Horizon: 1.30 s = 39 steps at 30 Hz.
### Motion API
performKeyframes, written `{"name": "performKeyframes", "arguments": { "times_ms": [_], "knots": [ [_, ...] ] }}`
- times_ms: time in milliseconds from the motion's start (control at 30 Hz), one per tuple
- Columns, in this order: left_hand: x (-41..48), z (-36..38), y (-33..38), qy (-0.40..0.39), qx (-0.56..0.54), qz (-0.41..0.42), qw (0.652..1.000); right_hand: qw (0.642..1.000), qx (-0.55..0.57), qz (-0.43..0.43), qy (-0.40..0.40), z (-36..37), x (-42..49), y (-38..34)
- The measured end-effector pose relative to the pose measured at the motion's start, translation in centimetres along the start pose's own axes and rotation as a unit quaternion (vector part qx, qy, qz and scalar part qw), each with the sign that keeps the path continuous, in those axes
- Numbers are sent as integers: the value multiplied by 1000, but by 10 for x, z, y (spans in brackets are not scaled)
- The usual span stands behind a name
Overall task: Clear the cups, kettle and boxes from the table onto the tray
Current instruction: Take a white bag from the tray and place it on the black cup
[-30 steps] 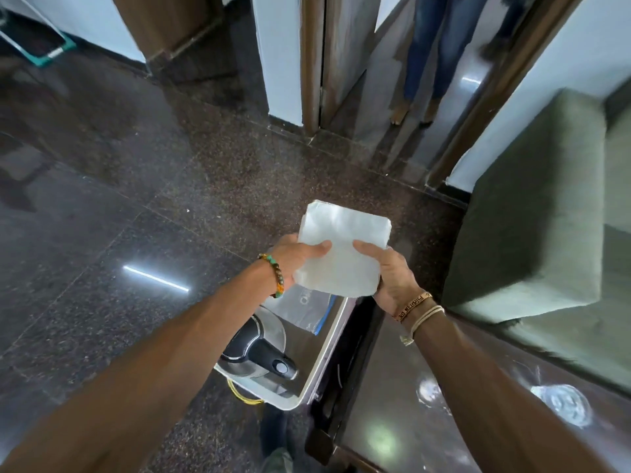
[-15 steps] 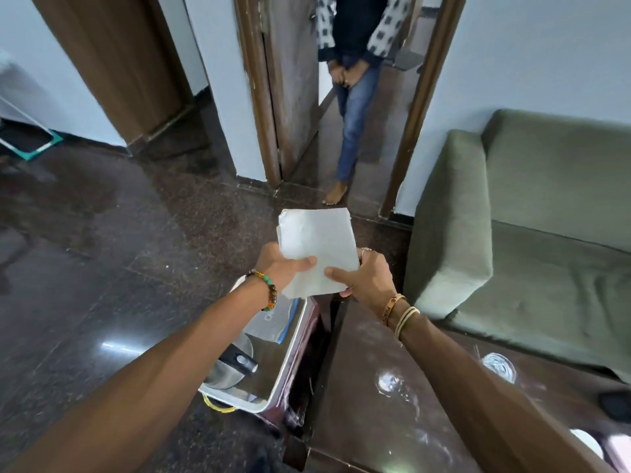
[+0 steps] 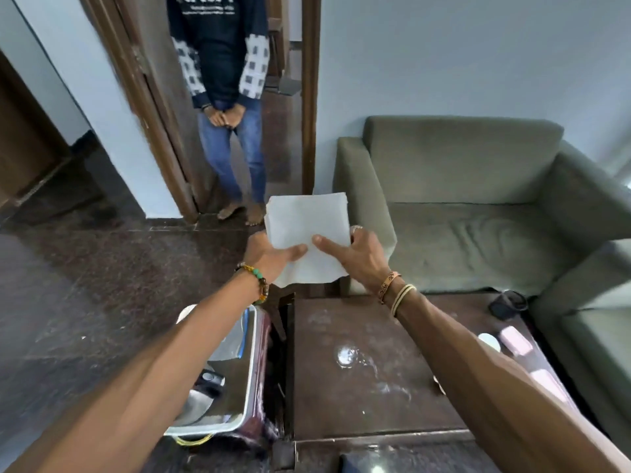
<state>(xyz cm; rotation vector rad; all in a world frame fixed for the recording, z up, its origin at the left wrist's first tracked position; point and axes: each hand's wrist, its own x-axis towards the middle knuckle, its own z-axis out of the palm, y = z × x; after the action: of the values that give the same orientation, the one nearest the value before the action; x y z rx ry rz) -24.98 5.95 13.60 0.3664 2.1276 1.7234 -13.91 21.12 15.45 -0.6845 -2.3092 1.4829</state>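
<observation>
Centre of frame: the left hand [image 3: 269, 256] and right hand [image 3: 358, 257] each pinched the white box's [image 3: 307, 220] lower edge, thumbs on top. At lower left, the tray [image 3: 251, 370] carried the kettle [image 3: 201, 394], beside the table [image 3: 358, 397].

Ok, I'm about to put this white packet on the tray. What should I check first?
1. Grip on packet: ok. The left hand and right hand both pinch it.
2. Sight of tray: ok. It sits left of the table.
3. Room in tray: cannot tell. The kettle and a clear bag lie in it, and the left arm hides much.
4. Packet over tray: not ok. It shows beyond the tray's far end.
5. Table cleared: not ok. A clear cup stands on it.
</observation>
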Motion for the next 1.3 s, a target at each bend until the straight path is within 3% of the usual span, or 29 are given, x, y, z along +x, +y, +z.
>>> {"name": "performKeyframes", "arguments": {
  "times_ms": [167,333,567,767,967,1300],
  "knots": [
    [-32,27,6,-133,-69,-9,989,995,-7,0,104,-18,-41,11],
    [-58,76,17,-190,99,48,976,977,-58,39,203,-49,-79,35],
    [-96,147,20,-164,219,162,948,976,-53,48,206,-114,-123,66],
    [-127,223,5,-219,214,140,942,968,-67,88,226,-179,-160,115],
    [-174,314,2,-185,307,221,907,952,-106,95,271,-247,-205,156],
    [-207,431,33,-193,321,266,888,920,-155,140,332,-328,-229,195]
  ]
}}
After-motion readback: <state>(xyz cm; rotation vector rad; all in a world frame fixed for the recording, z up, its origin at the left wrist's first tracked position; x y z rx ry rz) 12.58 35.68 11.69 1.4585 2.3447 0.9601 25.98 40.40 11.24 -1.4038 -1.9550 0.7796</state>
